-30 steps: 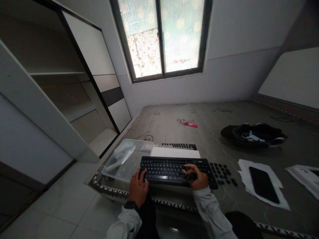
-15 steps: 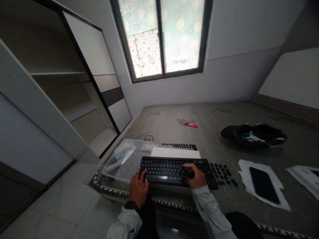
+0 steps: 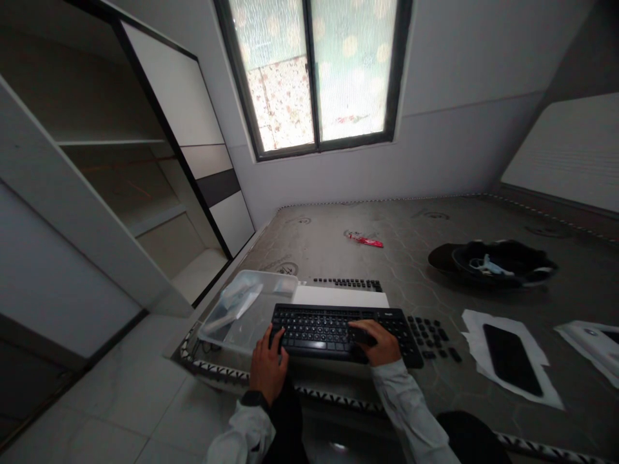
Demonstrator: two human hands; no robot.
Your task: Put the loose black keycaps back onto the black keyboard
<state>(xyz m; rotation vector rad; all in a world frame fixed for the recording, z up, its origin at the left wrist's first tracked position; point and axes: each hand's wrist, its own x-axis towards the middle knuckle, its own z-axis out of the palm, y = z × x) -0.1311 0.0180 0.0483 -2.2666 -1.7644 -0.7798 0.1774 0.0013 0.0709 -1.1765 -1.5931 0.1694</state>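
A black keyboard (image 3: pixel 309 332) lies in front of me near the mattress edge. At its left end, my left hand (image 3: pixel 269 364) holds the near corner, with thumb and fingers bent over it. My right hand (image 3: pixel 382 345) is over the right part of the keys. Its fingers are closed around a small dark thing (image 3: pixel 360 336), too dim against the keys to name. Loose black keycaps (image 3: pixel 428 335) lie just right of the keyboard. More keycaps (image 3: pixel 358 283) stand in rows behind it, beyond a white flat sheet or box (image 3: pixel 338 296).
To the left sits a clear plastic box (image 3: pixel 227 328) with a bag inside. On the right are a phone (image 3: pixel 512 357) on white paper, a dark cap (image 3: pixel 503 264) and a white box (image 3: pixel 590 345). A red tag (image 3: pixel 370 242) lies farther back on the mattress (image 3: pixel 406 225).
My right hand's fingers have shifted slightly left over the keys, with the dark thing still in them. My left hand and the keyboard have stayed in place.
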